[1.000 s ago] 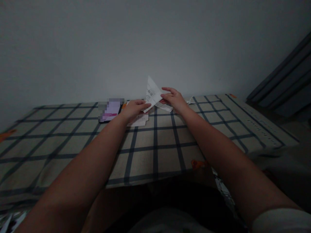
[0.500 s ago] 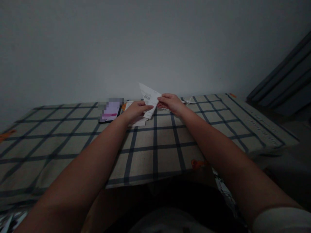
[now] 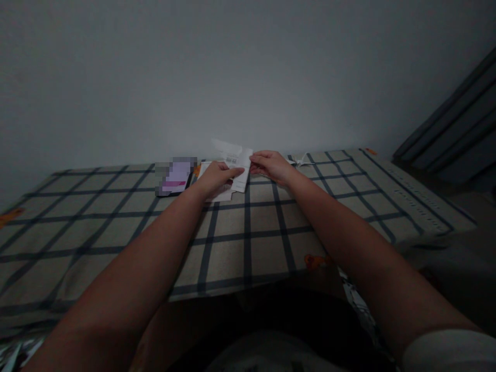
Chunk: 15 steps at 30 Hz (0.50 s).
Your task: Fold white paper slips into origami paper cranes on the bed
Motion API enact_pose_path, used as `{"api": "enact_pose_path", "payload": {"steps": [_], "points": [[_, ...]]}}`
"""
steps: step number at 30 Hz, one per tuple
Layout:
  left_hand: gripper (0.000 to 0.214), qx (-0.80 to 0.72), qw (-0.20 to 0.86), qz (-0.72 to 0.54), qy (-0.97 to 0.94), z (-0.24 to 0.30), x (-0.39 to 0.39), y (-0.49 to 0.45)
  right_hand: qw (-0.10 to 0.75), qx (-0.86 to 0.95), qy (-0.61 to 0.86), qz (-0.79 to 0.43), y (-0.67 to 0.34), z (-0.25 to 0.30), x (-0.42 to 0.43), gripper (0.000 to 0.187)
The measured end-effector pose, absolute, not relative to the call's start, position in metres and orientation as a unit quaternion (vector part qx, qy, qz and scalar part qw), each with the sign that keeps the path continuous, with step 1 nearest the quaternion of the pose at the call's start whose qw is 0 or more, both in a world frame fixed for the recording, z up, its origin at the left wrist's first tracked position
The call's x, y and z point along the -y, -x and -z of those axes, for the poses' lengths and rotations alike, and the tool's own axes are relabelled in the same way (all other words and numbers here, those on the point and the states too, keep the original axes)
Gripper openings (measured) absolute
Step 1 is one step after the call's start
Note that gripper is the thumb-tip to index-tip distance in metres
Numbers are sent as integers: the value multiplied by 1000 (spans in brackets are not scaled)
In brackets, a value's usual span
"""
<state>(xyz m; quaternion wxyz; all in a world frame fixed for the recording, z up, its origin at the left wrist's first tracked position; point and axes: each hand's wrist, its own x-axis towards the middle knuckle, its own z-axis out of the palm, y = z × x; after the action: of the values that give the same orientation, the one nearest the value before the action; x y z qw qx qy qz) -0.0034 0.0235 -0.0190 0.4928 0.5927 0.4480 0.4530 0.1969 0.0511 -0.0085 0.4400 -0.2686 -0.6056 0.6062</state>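
A white sheet of paper (image 3: pixel 241 178) with faint print and a fold is held up between my hands above the checked cloth. My left hand (image 3: pixel 216 178) grips its lower left part, thumb lying across the front. At the sheet's right edge, my right hand (image 3: pixel 271 166) pinches it with thumb and fingertips. Beneath my left hand lie more white papers (image 3: pixel 220 196), partly covered by the hand and the sheet. The far side of the held sheet is hidden.
A phone (image 3: pixel 176 178) with a lit, partly blurred screen lies left of the papers. A white cord-like thing (image 3: pixel 302 161) sits behind my right hand. The checked tablecloth (image 3: pixel 248 243) reaches back to a grey wall (image 3: pixel 248 67). A dark curtain (image 3: pixel 457 129) hangs at the right.
The held sheet has turned: its upper left corner has dropped and swung left, and its right edge stands more upright. My right hand has shifted slightly left; my left hand has barely moved.
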Motion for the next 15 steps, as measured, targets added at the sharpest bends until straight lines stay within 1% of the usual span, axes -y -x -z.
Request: {"api": "enact_pose_path", "payload": {"steps": [5, 8, 15], "points": [[25, -436, 497, -460, -593, 22, -27, 3, 448, 594, 275, -609, -195, 8, -50, 6], [27, -433, 503, -455, -593, 25, -28, 5, 449, 592, 284, -606, -194, 8, -50, 7], [29, -450, 476, -442, -613, 23, -26, 6, 450, 593, 287, -603, -194, 7, -48, 7]]}}
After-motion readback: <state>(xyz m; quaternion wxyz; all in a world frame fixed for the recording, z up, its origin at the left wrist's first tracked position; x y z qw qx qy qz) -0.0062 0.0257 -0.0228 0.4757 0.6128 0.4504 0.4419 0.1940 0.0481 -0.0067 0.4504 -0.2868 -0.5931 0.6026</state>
